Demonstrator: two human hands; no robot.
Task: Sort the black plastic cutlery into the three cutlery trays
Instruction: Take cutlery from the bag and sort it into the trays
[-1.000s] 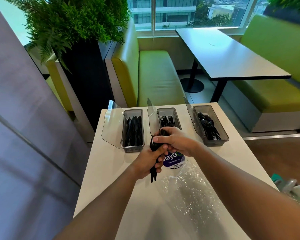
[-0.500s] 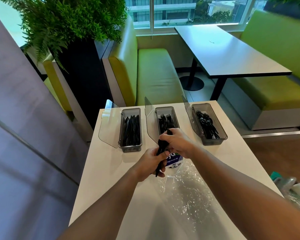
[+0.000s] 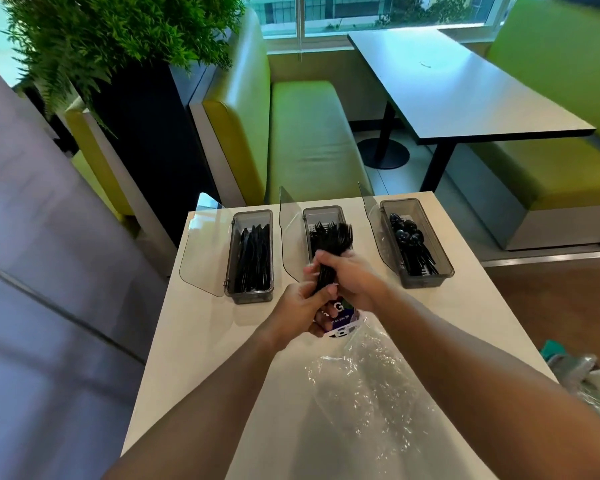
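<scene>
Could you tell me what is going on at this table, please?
A person is sorting cutlery. The left hand and right hand hold a bundle of black plastic forks, tines above the middle grey tray. The left grey tray has knives, the right grey tray spoons. A clear plastic bag lies on the white table.

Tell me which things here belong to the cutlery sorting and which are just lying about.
Job: fork bundle, gripped by left hand and right hand; knife tray; fork tray; spoon tray.
Lying about: clear plastic bag; plant; green bench; dark table.
</scene>
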